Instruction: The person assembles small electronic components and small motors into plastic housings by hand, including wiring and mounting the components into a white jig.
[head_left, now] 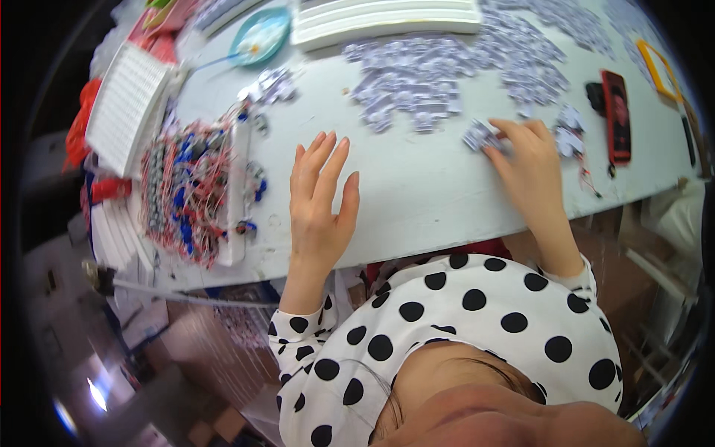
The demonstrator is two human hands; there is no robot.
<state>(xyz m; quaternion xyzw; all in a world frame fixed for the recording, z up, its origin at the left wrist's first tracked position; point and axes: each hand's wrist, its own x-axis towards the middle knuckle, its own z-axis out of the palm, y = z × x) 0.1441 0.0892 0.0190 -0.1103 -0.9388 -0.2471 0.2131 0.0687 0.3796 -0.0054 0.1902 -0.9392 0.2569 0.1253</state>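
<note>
My right hand is closed in a pinch over a small white plastic part, right of the middle of the table. Its fingertips hide some of that part. My left hand hovers over the table with fingers stretched out and nothing in it. Beyond both hands spread many similar white parts in flat rows. A few more loose white parts lie just right of my right hand, near a small piece with red wires.
At the left sits a white tray of wired parts, blue and grey, beside a tilted white ribbed tray. A teal bowl with white paste and a white slotted tray stand at the back. A red-edged phone lies right.
</note>
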